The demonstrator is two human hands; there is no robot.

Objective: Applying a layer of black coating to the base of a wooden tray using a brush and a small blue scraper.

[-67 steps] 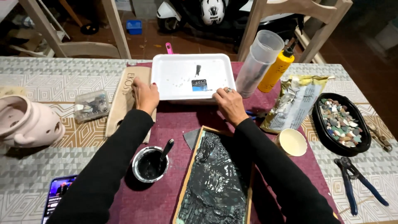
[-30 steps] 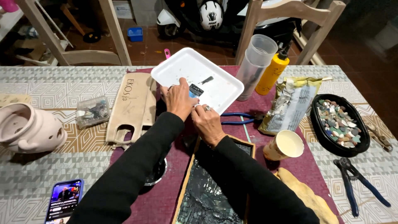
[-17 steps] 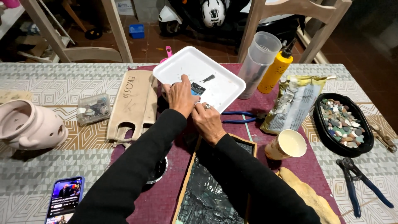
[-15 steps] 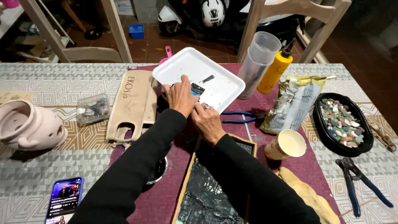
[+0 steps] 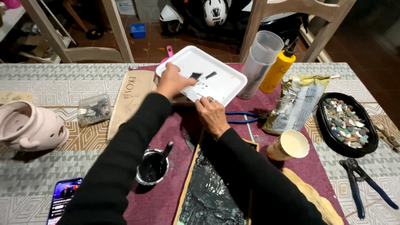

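Both hands are closed on the near edge of a white tray (image 5: 216,79): the left hand (image 5: 171,81) grips its left side with the thumb on top, and the right hand (image 5: 211,114) pinches the edge just beside it. The tray is tilted above the maroon mat (image 5: 179,125). Stacked clear cups (image 5: 260,62) and a yellow squeeze bottle (image 5: 278,71) stand just beyond it, a cup of black paste (image 5: 152,168) nearer the sleeves.

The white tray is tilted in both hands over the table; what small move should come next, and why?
Probably lower the white tray flat again. The left hand grips its near edge with the thumb on top, the right hand supports it from below, and small dark pieces lie loose on its tilted surface, so they may slide toward the lower edge.
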